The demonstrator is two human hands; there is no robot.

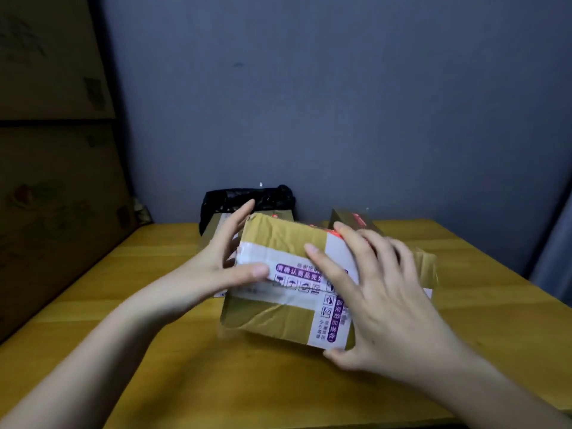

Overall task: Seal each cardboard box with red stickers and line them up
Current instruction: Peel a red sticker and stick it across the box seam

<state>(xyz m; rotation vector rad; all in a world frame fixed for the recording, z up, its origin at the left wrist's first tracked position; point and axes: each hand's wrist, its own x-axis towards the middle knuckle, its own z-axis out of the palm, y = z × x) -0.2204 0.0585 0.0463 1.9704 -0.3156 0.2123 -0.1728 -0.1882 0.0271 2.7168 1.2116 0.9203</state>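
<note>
Behind box (278, 243) (held): black bag (244, 199); two more boxes (353, 219).

Both forearms were bare to the frame's edge, with no sleeve showing, and the left hand (216, 267) and right hand (380, 292) had short, unpainted nails.

Dim, soft-focus; wide-angle edge distortion
</note>
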